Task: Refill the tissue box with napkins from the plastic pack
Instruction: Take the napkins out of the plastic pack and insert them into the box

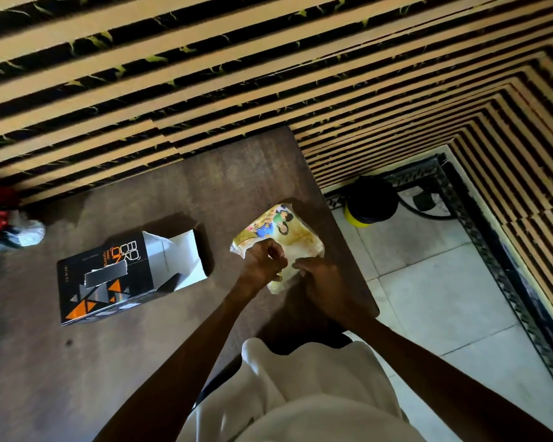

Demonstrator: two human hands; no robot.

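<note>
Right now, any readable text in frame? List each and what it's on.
"INFINITY": small print near the left edge of the black tissue box, only just readable.
Large white and orange lettering on the box's top: stylised and sideways, not reliably readable.
Plastic napkin pack: cartoon picture only, no readable text.
Nothing else carries text.

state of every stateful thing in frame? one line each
tissue box: lying on its side on the table, end flaps open
plastic pack: flat on the table, both hands on its near edge, whether opened cannot be told
left hand: fist closed, grip on the pack
right hand: on the pack, grip unclear
</note>
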